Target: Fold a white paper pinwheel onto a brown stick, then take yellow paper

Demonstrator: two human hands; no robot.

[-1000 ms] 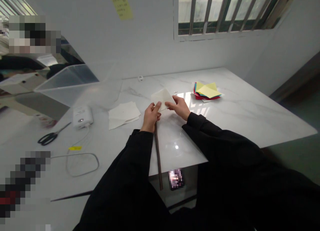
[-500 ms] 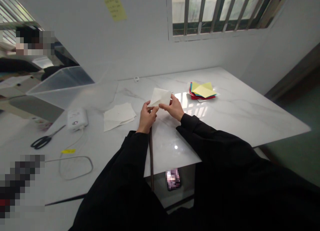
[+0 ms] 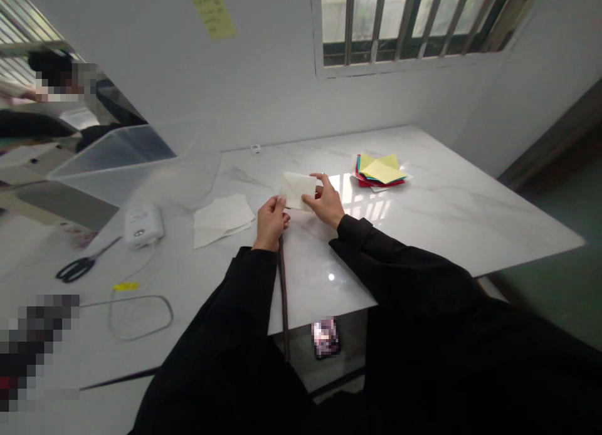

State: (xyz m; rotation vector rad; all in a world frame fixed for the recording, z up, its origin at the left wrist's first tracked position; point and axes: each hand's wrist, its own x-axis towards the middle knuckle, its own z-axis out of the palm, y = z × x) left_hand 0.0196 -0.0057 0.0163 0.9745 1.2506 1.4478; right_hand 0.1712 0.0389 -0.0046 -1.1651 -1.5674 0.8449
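Observation:
A small cream piece of folded paper (image 3: 295,189) is held up over the table between both hands. My left hand (image 3: 271,224) pinches its lower left corner between thumb and fingers. On the other side, my right hand (image 3: 327,203) grips the right edge, thumb on the near face and fingers at the top and behind. Diagonal crease or flap lines show faintly on the paper. Left of my left hand lie several loose cream sheets (image 3: 223,220), overlapping. A thin dark brown strip (image 3: 283,297) runs from below my left hand past the table's front edge; its upper end is hidden.
A pile of coloured paper (image 3: 382,170) lies at the back right of the marble-patterned table (image 3: 451,215). Leftward are black-handled scissors (image 3: 78,269), a white power adapter (image 3: 143,225) with a cable and a clear plastic box (image 3: 117,162). Another person (image 3: 51,74) is at the far left.
The folded paper has turned and come down slightly, its face now more toward me. My left hand has shifted a little left and down to the paper's corner.

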